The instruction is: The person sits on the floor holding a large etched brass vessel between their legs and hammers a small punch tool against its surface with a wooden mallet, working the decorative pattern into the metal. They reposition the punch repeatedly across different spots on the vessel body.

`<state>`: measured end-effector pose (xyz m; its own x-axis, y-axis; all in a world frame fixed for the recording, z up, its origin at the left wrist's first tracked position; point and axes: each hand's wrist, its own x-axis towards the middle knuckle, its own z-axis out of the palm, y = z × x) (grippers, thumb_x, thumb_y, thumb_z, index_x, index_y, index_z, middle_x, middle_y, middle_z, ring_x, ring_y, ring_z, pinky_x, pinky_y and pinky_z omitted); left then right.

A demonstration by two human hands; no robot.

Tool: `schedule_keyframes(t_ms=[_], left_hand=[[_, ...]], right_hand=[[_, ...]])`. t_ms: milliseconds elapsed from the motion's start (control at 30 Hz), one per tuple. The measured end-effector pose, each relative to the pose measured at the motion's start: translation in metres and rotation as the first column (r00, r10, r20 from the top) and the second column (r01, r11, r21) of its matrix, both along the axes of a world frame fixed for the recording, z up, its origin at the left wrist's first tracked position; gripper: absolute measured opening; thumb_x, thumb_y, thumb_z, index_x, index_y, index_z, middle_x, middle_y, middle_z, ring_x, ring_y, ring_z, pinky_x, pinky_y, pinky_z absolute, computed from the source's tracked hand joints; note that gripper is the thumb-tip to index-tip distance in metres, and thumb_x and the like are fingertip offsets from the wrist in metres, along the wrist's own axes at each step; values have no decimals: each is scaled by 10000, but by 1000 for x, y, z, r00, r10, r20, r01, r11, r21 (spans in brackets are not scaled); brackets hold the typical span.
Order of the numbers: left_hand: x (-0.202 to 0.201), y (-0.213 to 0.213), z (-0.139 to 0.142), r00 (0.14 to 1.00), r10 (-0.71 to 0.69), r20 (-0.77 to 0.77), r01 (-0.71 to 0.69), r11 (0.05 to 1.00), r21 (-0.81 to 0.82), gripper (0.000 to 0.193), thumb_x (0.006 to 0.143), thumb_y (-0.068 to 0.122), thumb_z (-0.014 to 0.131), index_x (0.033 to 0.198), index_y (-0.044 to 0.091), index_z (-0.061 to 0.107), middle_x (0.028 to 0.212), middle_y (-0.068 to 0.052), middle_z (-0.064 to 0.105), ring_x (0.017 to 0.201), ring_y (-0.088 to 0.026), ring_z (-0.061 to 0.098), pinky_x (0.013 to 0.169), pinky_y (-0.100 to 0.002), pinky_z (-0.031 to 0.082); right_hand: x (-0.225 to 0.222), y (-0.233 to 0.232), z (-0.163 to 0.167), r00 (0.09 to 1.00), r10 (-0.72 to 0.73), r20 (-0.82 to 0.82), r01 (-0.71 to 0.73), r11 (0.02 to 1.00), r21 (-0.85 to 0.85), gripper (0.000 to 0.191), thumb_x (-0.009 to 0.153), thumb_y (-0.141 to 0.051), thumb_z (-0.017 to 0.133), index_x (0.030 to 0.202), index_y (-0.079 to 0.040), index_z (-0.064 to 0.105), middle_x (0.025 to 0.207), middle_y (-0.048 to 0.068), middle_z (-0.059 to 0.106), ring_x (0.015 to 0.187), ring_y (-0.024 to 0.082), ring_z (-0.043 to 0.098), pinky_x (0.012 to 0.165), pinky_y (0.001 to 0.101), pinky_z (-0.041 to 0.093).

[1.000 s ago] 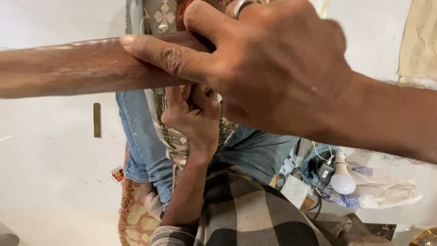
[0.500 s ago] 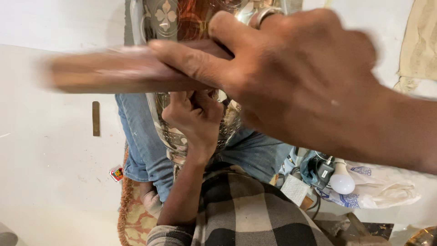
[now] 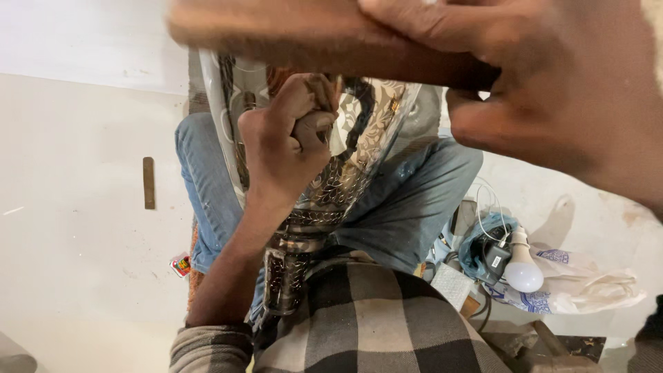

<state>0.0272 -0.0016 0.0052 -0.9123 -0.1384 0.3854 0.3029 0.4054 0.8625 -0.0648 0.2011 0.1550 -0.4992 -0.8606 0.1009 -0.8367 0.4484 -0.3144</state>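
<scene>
My right hand (image 3: 552, 90) fills the upper right, very close to the camera. It is closed round a brown wooden stick (image 3: 297, 34) that runs left across the top, blurred. Below it my left hand (image 3: 283, 152) is fisted round a small tool, mostly hidden in the fist, pressed against an engraved metal vase (image 3: 373, 131). The vase lies between my jeans-clad legs (image 3: 200, 186), its narrow neck toward my checked shirt (image 3: 373, 318).
A white light bulb (image 3: 523, 271), cables and a white plastic bag (image 3: 587, 290) lie on the floor at right. A short wooden piece (image 3: 148, 182) and a small red packet (image 3: 181, 264) lie on the pale floor at left.
The wooden stick in my right hand has swung up and to the right, nearer the camera. My left hand has stayed on the vase.
</scene>
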Motion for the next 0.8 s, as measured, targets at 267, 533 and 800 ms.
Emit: schedule_keyframes(t_ms=[267,533,800], left_hand=[[-21,-13,4,976,-212,50,217,960,-174,245,884,-87,678,1098,34,679,833,-59,758,665,-141,724,520,-293,510],[-44,-20,8,886,-462,44,447,822,-352,356,741,-108,682,1066,37,684,909,-91,768,729,-186,734,578,-267,591],[-83,-2,11,606,-776,173,736,465,-493,398,720,-86,713,1064,110,752,721,-51,738,596,-159,680,473,-331,483]], right_hand=[[9,31,-17,959,-257,121,269,958,-97,647,757,122,663,1399,54,619,845,167,685,621,202,630,520,339,482],[56,85,-91,868,-296,399,469,753,-462,618,865,-17,668,1469,37,550,1089,154,686,918,132,644,850,246,525],[151,83,-183,660,-596,457,738,402,-542,536,807,3,701,1333,50,609,895,90,701,692,106,670,610,266,576]])
